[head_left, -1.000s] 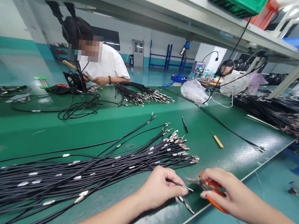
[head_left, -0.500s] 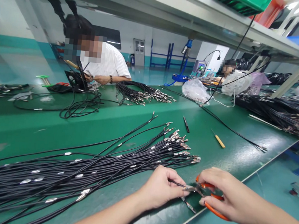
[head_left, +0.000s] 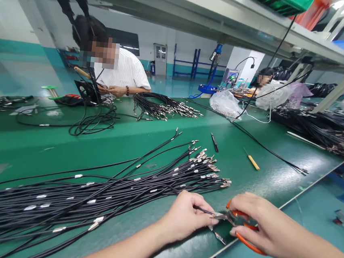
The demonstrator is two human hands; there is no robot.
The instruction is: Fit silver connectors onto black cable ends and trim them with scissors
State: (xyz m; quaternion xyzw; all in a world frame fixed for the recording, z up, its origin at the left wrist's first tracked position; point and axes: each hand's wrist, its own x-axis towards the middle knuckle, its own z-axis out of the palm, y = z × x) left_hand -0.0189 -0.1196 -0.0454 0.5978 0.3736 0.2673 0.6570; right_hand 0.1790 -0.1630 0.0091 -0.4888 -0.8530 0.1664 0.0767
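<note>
My left hand (head_left: 186, 213) pinches a thin black cable (head_left: 203, 210) near its end, by the table's front edge. A stripped end with wires (head_left: 218, 235) hangs below its fingertips. My right hand (head_left: 252, 222) is wrapped round orange-handled pliers or cutters (head_left: 249, 242), whose metal jaws meet the cable at my left fingertips. The exact contact at the jaws is too small to make out. Behind and left of my hands lies a large bundle of black cables (head_left: 117, 188) with white labels and metal-tipped ends.
A yellow-handled awl (head_left: 253, 162) and a black pen-like tool (head_left: 214, 142) lie beyond my hands. Across the green table (head_left: 165, 138), a person (head_left: 123, 69) handles black parts. More cables (head_left: 162, 107), a plastic bag (head_left: 226, 103) and a fan (head_left: 273, 95) stand further back. A shelf crosses overhead.
</note>
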